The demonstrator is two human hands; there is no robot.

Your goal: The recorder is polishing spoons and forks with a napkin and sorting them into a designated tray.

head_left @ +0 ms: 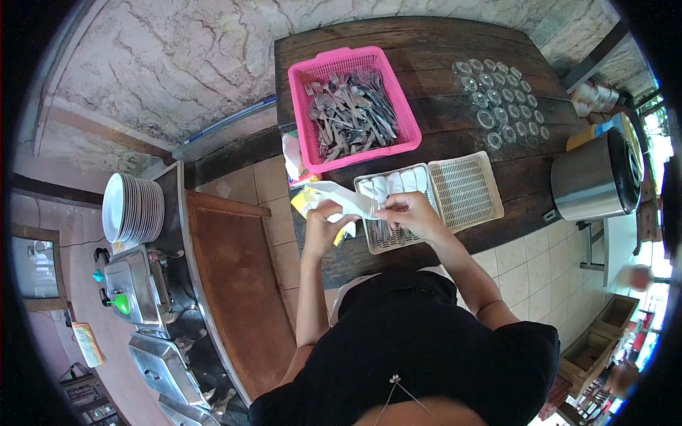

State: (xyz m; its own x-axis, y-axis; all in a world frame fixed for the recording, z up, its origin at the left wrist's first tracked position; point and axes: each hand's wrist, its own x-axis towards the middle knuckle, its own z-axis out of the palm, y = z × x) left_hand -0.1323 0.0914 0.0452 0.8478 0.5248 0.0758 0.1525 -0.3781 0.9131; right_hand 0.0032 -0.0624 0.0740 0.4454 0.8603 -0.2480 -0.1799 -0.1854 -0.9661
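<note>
A white paper napkin (344,195) is stretched between my two hands above the near edge of the dark wooden table. My left hand (321,231) grips its left part, thumb and fingers closed on it. At its other end, my right hand (410,213) pinches the narrow, gathered part; whether cutlery is inside I cannot tell. Below my right hand sits a cream basket (375,247) with white napkin rolls (398,181) along its far side and loose cutlery (383,233) nearer me. Yellow-and-white packaging (305,202) lies beside my left hand.
A pink basket (412,135) full of forks and other cutlery stands behind. Right of my hands is another cream basket (465,192). Upturned glasses (501,99) and a steel urn (590,181) stand farther right. Stacked plates (135,209) and chafing dishes (160,366) line the left counter.
</note>
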